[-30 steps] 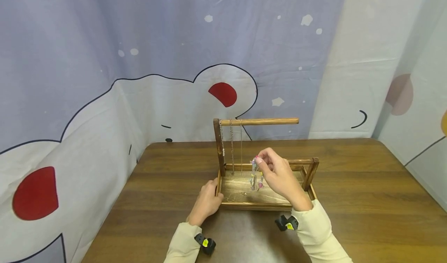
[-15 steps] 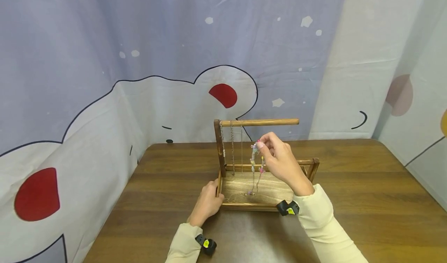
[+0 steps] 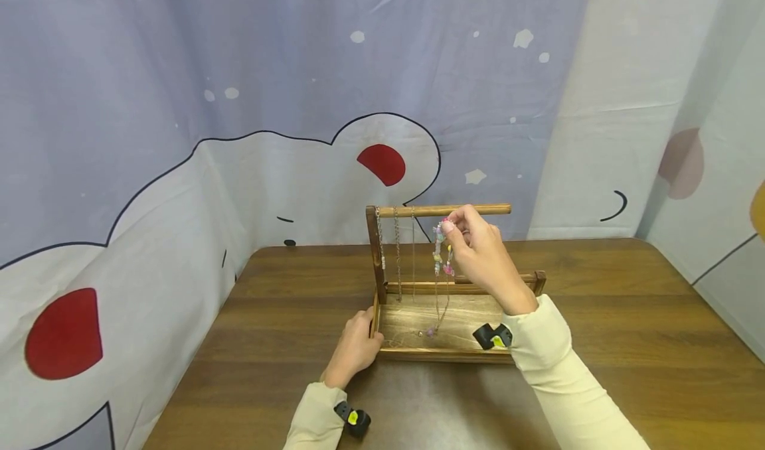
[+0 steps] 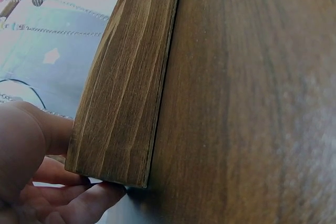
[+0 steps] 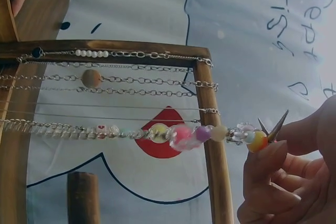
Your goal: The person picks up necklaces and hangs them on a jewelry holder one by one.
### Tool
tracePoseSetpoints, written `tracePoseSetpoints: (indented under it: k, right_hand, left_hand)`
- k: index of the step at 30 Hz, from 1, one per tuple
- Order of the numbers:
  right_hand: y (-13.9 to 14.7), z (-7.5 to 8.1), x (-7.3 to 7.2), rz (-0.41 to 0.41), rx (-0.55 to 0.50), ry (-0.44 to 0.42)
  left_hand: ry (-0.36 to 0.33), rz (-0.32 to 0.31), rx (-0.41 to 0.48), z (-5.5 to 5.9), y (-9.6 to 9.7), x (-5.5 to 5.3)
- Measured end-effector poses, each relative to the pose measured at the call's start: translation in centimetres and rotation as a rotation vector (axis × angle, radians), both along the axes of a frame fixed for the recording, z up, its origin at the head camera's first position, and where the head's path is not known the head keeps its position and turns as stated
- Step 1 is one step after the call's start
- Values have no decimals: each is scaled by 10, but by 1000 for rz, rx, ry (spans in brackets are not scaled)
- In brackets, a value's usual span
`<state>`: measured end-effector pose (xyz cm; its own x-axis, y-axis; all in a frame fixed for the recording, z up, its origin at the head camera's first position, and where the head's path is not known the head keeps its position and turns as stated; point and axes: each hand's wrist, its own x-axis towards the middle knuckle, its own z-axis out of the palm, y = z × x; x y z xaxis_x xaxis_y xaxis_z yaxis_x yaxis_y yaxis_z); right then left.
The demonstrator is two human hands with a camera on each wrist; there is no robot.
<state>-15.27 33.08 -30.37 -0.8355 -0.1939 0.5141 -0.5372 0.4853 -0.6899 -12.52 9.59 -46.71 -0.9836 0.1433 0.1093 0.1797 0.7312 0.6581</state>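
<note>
My right hand (image 3: 487,257) pinches a colourful beaded necklace (image 3: 438,254) between thumb and fingertips, near the height of the stand's upper bar (image 3: 424,210). Two strands hang from the pinch, and their thin lower chain dips toward the tray floor. In the right wrist view, pastel beads (image 5: 181,135) overlap the bar, and a silver pointed piece (image 5: 275,127) sticks up beside the thumb. My left hand (image 3: 352,344) grips the left end of the wooden jewelry stand (image 3: 436,354). In the left wrist view, its fingers (image 4: 86,203) curl against the end of the tray's wall (image 4: 121,87).
Several chain necklaces (image 3: 397,251) hang from the bar's left part, beside the dark upright post (image 3: 375,251). The bar's right end is free. A shorter post (image 3: 532,291) with a lower bar stands at the tray's right. Brown tabletop (image 3: 269,357) surrounds the stand; a printed curtain (image 3: 287,72) hangs behind.
My right hand has risen from low over the tray to the upper bar, lifting the beaded necklace. Its bunched strands now hang stretched out. My left hand has stayed on the tray's end.
</note>
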Motion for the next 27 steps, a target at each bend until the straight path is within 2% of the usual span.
tracePoseSetpoints:
  k: [9, 15, 23, 27]
  right_hand:
    - [2, 6, -8, -43, 28, 8]
    - [4, 5, -13, -44, 23, 5]
    - [14, 2, -19, -80, 44, 9]
    - [21, 2, -21, -99, 49, 11]
  left_hand:
    - [11, 4, 3, -1, 1, 0]
    - [32, 2, -4, -2, 0, 0]
    - [4, 1, 7, 0, 0, 0]
    - [13, 1, -3, -1, 0, -1]
